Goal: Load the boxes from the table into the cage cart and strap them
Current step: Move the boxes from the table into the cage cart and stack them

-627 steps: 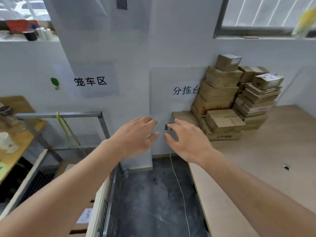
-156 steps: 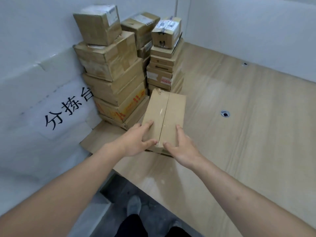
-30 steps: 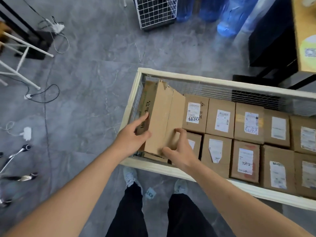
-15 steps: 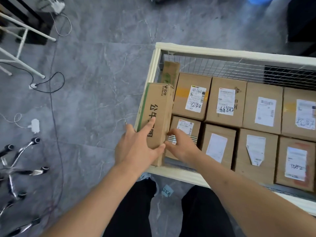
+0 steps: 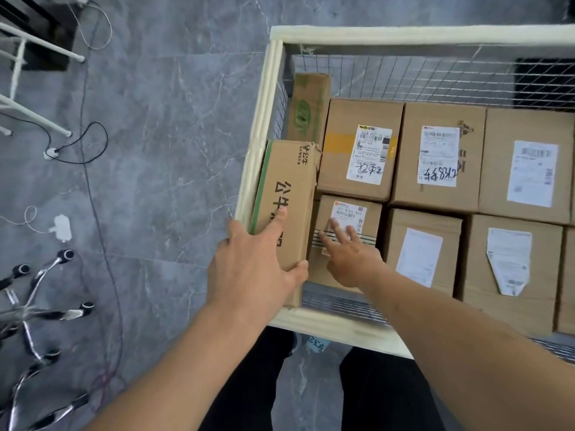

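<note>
A cage cart with a cream frame (image 5: 404, 34) and wire-mesh walls holds several brown cardboard boxes with white labels (image 5: 435, 157). A long narrow box with black characters and a green stripe (image 5: 289, 188) stands on edge against the cart's left wall. My left hand (image 5: 252, 269) grips its near end, thumb round the right edge and index finger along the top. My right hand (image 5: 348, 256) hovers with its fingers spread over a small labelled box (image 5: 370, 219) beside it and holds nothing. Another narrow box with green print (image 5: 308, 110) stands behind the gripped one.
I stand at the cart's near rail (image 5: 342, 331), my legs in black trousers (image 5: 249, 384). On the grey tiled floor to the left are a chair base with casters (image 5: 37, 306), loose cables (image 5: 90, 150), a white plug (image 5: 62, 227) and white rack legs (image 5: 31, 42).
The narrow box has gone from tilted in both hands to standing on edge against the cart's left wall. My right hand has let go of it and opened.
</note>
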{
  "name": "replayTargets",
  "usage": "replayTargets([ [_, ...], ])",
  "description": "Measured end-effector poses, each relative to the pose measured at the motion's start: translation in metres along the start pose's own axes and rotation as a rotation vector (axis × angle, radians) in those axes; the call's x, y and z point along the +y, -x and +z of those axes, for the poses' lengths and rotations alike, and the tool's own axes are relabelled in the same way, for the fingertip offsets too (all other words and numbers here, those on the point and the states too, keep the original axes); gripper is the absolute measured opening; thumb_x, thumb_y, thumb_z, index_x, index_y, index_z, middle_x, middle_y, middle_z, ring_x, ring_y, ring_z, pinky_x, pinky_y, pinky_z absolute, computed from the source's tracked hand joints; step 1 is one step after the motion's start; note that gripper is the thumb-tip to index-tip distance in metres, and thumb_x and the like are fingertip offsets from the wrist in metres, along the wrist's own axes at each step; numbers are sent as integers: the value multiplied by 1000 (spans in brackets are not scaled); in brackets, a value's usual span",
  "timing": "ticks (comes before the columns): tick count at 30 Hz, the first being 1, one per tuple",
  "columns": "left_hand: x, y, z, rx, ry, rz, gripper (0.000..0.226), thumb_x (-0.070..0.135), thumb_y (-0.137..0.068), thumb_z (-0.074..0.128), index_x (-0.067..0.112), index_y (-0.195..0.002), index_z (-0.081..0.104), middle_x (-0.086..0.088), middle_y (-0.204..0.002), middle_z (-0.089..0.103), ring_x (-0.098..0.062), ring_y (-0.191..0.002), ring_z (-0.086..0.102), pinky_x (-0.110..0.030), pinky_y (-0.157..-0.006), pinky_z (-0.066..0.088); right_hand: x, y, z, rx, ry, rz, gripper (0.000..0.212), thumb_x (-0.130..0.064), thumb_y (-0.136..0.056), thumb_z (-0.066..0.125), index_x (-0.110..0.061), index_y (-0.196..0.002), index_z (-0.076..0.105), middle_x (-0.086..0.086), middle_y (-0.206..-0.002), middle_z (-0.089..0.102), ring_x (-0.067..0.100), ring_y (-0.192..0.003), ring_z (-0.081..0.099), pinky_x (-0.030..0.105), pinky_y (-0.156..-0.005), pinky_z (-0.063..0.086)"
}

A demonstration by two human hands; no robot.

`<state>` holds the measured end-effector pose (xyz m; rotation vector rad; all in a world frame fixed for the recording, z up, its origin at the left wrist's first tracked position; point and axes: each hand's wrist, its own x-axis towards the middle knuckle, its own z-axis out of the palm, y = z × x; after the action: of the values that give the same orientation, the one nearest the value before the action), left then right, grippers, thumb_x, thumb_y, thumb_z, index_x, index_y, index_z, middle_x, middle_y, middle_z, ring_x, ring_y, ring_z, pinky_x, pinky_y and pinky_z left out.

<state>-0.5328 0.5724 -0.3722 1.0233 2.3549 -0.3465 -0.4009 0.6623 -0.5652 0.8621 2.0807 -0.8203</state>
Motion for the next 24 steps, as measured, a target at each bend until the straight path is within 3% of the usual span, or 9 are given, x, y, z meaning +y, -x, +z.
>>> replayTargets([
  [3, 6, -4, 13, -31, 13, -5, 90, 73, -88, 61, 54, -160, 10, -9, -121, 40, -28, -93, 53, -40, -81, 57, 8, 1, 4, -14, 38, 18, 78, -18, -106, 37, -40, -163, -11, -9, -167, -32, 27, -159, -12, 56, -114, 37],
  [7, 9, -6, 24, -66, -2, -14, 95, 66, -91, 64, 52, -159, -1, -12, -122, 39, -27, -93, 51, -38, -80, 55, 14, 5, 0, -13, 36, 8, 82, -19, -104, 45, -40, -164, -7, -10, -168, -28, 27, -160, -9, 57, -113, 39],
  [11, 9, -9, 27, -96, -12, -20, 102, 65, -92, 63, 56, -156, -16, -12, -118, 39, -26, -87, 51, -35, -76, 50, 9, 5, -13, 146, 6, 12, 66, -28, -103, 52, -21, -161, 22, -3, -173, 2, 32, -152, 24, 48, -99, 50],
  [13, 12, -9, 27, -101, -19, -20, 102, 64, -93, 62, 56, -156, -17, -12, -115, 40, -24, -82, 50, -34, -72, 48, 10, 0, -22, 231, 6, 15, 72, -28, -102, 53, -19, -162, 15, -3, -173, -7, 33, -157, 14, 47, -104, 48],
  [16, 15, -11, 29, -109, -36, -31, 102, 64, -94, 62, 54, -157, -17, -12, -109, 42, -18, -67, 40, -33, -68, 44, 18, -14, -36, 310, 20, 23, 87, -27, -101, 51, -24, -165, -8, -2, -170, -27, 33, -159, -10, 47, -122, 30],
  [19, 16, -10, 31, -105, -55, -42, 102, 65, -94, 62, 53, -157, -18, -11, -104, 41, -14, -61, 35, -32, -65, 43, 29, -28, -42, 312, -7, 71, 92, -37, -102, 52, -27, -164, -15, 0, -170, -26, 31, -159, -14, 49, -129, 11],
  [24, 17, -17, 34, -133, -50, -50, 99, 63, -95, 62, 50, -160, -11, -11, -105, 41, -14, -61, 31, -33, -67, 42, 47, -30, -37, 321, 12, 53, 92, -38, -103, 53, -31, -164, -15, -4, -170, -25, 26, -159, -12, 52, -129, 11],
])
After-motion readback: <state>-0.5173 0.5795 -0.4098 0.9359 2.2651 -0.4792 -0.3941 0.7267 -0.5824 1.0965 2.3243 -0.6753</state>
